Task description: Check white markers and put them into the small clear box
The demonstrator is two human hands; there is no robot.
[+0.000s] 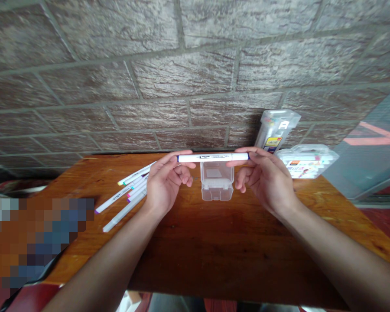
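Observation:
A white marker pen (212,157) with dark blue ends is held level above the table, printed side toward me. My left hand (167,184) pinches its left end between thumb and fingers. At the right end, my right hand (266,180) grips it the same way. Below and behind the marker stands a small clear plastic case (217,193), its lid raised; I see no pens in it. Several loose markers (126,193) with coloured ends lie in a pile left of my left hand, partly hidden by it.
The wooden table (195,251) runs up to a grey brick wall (182,73). At the back right stand a tall clear box (273,130) with a yellow label and a clear carry case (307,162) with a handle. A blurred-out patch covers the left edge.

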